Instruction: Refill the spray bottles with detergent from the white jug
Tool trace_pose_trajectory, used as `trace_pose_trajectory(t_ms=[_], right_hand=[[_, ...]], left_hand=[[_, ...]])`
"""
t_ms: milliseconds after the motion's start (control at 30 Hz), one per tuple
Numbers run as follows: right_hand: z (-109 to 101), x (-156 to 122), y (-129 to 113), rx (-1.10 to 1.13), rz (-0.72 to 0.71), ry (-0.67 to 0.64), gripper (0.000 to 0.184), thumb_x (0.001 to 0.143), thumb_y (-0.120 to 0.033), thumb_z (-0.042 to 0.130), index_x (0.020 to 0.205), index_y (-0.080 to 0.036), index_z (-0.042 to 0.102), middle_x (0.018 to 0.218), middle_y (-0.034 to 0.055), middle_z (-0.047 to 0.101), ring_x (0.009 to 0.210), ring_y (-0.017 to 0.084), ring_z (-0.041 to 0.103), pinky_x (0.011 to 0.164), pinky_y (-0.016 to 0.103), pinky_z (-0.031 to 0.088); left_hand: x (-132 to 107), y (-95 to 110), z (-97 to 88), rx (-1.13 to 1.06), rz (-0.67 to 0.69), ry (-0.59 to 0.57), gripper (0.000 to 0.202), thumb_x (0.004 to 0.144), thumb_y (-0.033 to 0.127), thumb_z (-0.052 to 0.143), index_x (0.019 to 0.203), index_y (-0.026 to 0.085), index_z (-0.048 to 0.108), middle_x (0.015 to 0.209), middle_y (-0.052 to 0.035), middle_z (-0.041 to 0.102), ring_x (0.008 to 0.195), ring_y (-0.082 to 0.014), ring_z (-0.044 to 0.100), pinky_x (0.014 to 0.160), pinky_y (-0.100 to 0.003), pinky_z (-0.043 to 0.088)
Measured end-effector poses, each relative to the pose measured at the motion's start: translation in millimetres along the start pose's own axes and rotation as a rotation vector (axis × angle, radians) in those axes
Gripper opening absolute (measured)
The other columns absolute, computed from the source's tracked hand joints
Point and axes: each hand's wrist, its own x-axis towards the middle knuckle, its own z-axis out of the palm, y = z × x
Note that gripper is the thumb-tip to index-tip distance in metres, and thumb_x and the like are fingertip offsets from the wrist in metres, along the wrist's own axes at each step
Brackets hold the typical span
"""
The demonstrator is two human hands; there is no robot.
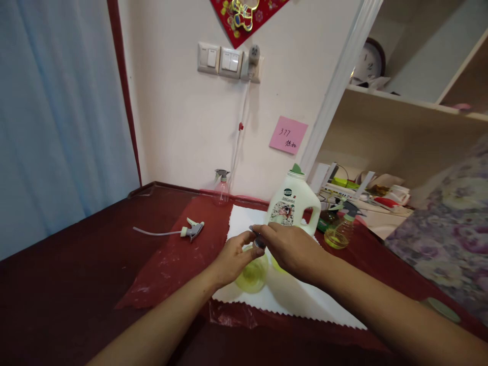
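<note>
A clear round spray bottle with yellow-green liquid in its lower part stands on a white cloth with a zigzag edge. My left hand is closed around the bottle's neck. From the other side, my right hand pinches the grey top of the bottle; the fingers hide most of it. Partly behind my right hand, more yellow-green liquid shows. A large pale-green detergent jug with a handle stands upright just beyond my hands, a green spout in its mouth.
On the dark red table, a loose trigger sprayer with its tube lies to the left. A clear spray bottle stands by the wall. Another with yellow liquid is at right, near a flat round lid. Shelves rise behind.
</note>
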Motion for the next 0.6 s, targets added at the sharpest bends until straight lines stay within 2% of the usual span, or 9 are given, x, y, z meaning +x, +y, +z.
trace_pose_trajectory(t_ms=[100, 200, 267, 333, 467, 600], right_hand=[[1, 0, 1, -0.001, 0.003, 0.007, 0.040, 0.089, -0.013, 0.043, 0.127, -0.020, 0.053, 0.096, 0.0098, 0.067, 0.072, 0.017, 0.058, 0.058, 0.028, 0.023], [1, 0, 0, 0.005, -0.001, 0.001, 0.041, 0.087, -0.013, 0.048, 0.127, -0.021, 0.053, 0.095, 0.0076, 0.067, 0.072, 0.017, 0.058, 0.058, 0.027, 0.023], [0, 0, -1, 0.009, -0.004, -0.003, 0.040, 0.087, -0.013, 0.050, 0.125, -0.021, 0.053, 0.094, 0.0068, 0.067, 0.072, 0.017, 0.058, 0.058, 0.027, 0.024], [0, 0, -1, 0.010, -0.002, -0.003, 0.038, 0.088, -0.013, 0.048, 0.124, -0.021, 0.054, 0.094, 0.0072, 0.067, 0.073, 0.017, 0.058, 0.058, 0.027, 0.024], [-1, 0, -1, 0.013, 0.001, -0.013, 0.036, 0.089, -0.013, 0.045, 0.123, -0.022, 0.055, 0.094, 0.0076, 0.067, 0.072, 0.018, 0.058, 0.059, 0.028, 0.024], [-1, 1, 0, 0.016, 0.002, -0.030, 0.034, 0.089, -0.013, 0.044, 0.121, -0.020, 0.055, 0.096, 0.0100, 0.067, 0.074, 0.019, 0.057, 0.059, 0.029, 0.023]], left_hand=[[-3, 2, 2.9, 0.089, 0.003, 0.054, 0.027, 0.088, 0.035, 0.064, 0.107, 0.017, 0.066, 0.113, -0.0093, 0.069, 0.109, -0.0263, 0.060, 0.097, -0.040, 0.043], [-4, 6, 9.2, 0.199, -0.006, 0.154, 0.034, 0.078, 0.033, 0.075, 0.107, 0.019, 0.063, 0.109, -0.0067, 0.069, 0.103, -0.0254, 0.060, 0.091, -0.037, 0.044], [-4, 8, 13.3, 0.252, -0.022, 0.228, 0.036, 0.073, 0.033, 0.079, 0.102, 0.019, 0.062, 0.102, -0.0053, 0.069, 0.097, -0.0247, 0.060, 0.086, -0.036, 0.045], [-2, 8, 15.9, 0.270, -0.021, 0.271, 0.030, 0.075, 0.035, 0.077, 0.095, 0.018, 0.062, 0.097, -0.0053, 0.068, 0.093, -0.0241, 0.060, 0.083, -0.036, 0.045], [1, 8, 15.8, 0.208, 0.011, 0.235, 0.026, 0.079, 0.036, 0.072, 0.093, 0.018, 0.063, 0.098, -0.0066, 0.070, 0.094, -0.0241, 0.062, 0.084, -0.036, 0.046], [2, 7, 11.8, 0.157, 0.012, 0.173, 0.024, 0.080, 0.030, 0.071, 0.098, 0.018, 0.064, 0.101, -0.0066, 0.070, 0.099, -0.0250, 0.062, 0.088, -0.037, 0.047]])
